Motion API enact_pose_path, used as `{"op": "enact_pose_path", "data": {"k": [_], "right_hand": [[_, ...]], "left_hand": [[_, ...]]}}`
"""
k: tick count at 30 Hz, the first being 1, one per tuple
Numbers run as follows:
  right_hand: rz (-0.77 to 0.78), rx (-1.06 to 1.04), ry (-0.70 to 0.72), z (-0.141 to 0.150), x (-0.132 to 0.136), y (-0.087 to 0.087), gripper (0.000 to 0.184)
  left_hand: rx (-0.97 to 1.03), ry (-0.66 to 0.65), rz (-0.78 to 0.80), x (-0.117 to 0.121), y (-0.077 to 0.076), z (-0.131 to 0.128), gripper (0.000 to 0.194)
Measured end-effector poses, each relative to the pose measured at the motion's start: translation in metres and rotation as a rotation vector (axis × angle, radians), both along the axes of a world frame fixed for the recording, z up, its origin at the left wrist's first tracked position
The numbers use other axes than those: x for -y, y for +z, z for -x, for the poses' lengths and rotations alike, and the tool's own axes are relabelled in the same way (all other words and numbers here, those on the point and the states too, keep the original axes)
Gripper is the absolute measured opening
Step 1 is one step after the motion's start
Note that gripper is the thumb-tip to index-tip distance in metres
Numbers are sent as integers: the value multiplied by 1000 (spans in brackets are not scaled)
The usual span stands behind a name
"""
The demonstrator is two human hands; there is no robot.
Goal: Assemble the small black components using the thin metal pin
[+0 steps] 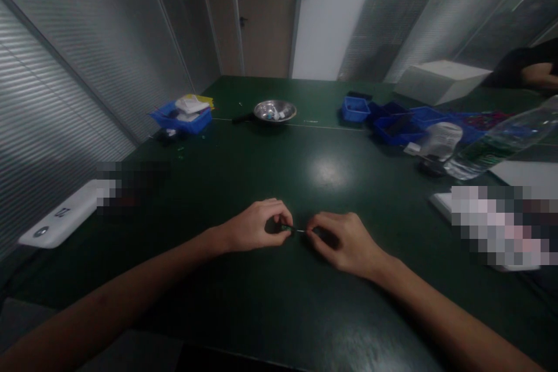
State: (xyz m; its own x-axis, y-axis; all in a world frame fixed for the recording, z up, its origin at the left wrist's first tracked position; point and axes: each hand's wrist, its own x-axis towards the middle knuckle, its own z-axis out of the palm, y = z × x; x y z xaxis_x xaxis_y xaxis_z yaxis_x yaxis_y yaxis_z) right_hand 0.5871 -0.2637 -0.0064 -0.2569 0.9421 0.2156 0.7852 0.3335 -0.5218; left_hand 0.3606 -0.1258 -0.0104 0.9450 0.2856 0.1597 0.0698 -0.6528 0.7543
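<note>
My left hand (267, 224) is closed in a pinch on a small dark green piece (286, 227), possibly a little circuit board; its exact kind is too small to tell. A thin pale strip or wire (301, 231) spans the short gap between my two hands. Its far end goes in between the thumb and fingertips of my right hand (342, 238), which is also pinched shut. The pale strip seems to meet the green piece, though the joint is unclear. Both hands are low over the green tabletop (261, 296), near its middle.
A metal bowl (261, 121) with small parts stands farther back. A blue bin (198, 124) is at back left, several blue bins (355, 110) at back right. On the right are a clear bottle (488, 148) and a white box (442, 82); at left, a white device (65, 215). Another person's arm (540, 74) shows far right.
</note>
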Motion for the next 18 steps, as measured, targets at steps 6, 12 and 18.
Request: {"op": "enact_pose_path", "data": {"k": [6,12,18], "right_hand": [[8,43,2,2,0,0,17],[-26,-78,-27,11,-3,-2,19],[-46,-104,-41,8,-2,0,19]], "left_hand": [[-8,18,6,1,-2,1,24],[-15,14,35,1,-1,1,24],[-13,17,45,0,-1,1,26]]}}
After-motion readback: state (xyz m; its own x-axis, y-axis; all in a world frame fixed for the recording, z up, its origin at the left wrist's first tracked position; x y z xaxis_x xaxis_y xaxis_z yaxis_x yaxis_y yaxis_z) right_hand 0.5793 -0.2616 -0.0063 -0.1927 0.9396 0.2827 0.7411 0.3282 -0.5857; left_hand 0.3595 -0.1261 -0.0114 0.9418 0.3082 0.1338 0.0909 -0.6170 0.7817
